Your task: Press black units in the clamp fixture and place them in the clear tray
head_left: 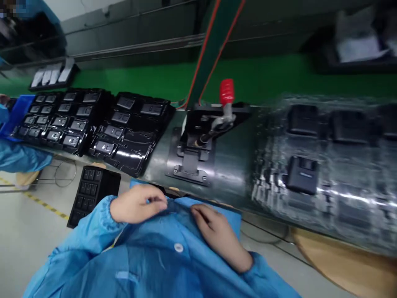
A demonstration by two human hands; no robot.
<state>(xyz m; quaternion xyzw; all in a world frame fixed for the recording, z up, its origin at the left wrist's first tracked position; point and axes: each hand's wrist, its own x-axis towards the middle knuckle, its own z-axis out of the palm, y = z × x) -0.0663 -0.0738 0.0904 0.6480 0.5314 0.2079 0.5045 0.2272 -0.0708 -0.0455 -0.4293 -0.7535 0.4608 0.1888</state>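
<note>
My left hand (pixel 139 203) is at the front of my blue coat (pixel 178 231), just below the bench edge. Its thumb and fingers curl towards each other, and the tips meet near the fabric. Opposite it, my right hand (pixel 218 231) lies against the coat with bent fingers. Whether either hand pinches the cloth or a small thing is hidden. Ahead of both stands a toggle clamp (pixel 221 120) with a red handle (pixel 227 92), mounted at a black metal fixture (pixel 190 161). Neither hand touches the clamp.
Black trays (pixel 136 136) with dark rectangular parts stand on the left. Stacked clear trays (pixel 328 165) hold black housings (pixel 302 174) on the right. A black bin (pixel 93 190) sits below the bench, and a wooden stool (pixel 344 260) is at lower right. A co-worker's sleeve (pixel 23 156) shows far left.
</note>
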